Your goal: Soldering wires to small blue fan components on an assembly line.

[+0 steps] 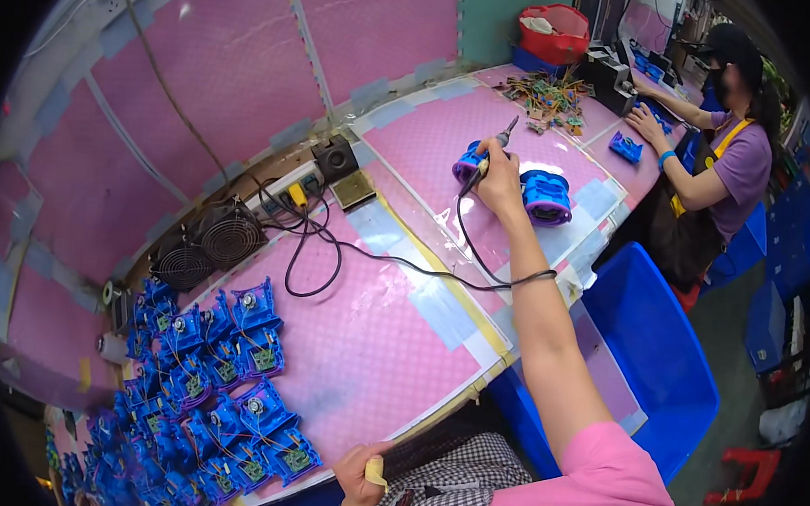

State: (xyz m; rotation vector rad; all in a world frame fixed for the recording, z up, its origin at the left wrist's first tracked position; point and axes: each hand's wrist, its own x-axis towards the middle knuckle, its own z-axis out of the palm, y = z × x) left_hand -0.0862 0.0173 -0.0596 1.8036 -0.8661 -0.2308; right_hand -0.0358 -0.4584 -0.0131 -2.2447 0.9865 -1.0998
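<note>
My right hand [500,180] is stretched out over the far part of the bench. It is closed round a soldering iron [506,133], whose tip points up and away and whose black cord hangs below the wrist. Just left of that hand lies a blue and purple housing [466,163], partly hidden behind the fingers; whether they touch it I cannot tell. Another blue housing with a purple rim [546,199] lies right of the wrist. My left hand [359,475] is closed by the bench's near edge. Something pale yellow [375,470] shows at its fingers; what they hold is hidden.
Many blue housings with boards and wires [225,372] crowd the bench's left. Behind are fans [227,236], a yellow plug [297,194] and a looping cord [378,252]. Loose wired parts [550,98] lie farther back. A blue bin [665,358] stands right; a co-worker [717,159] sits beyond.
</note>
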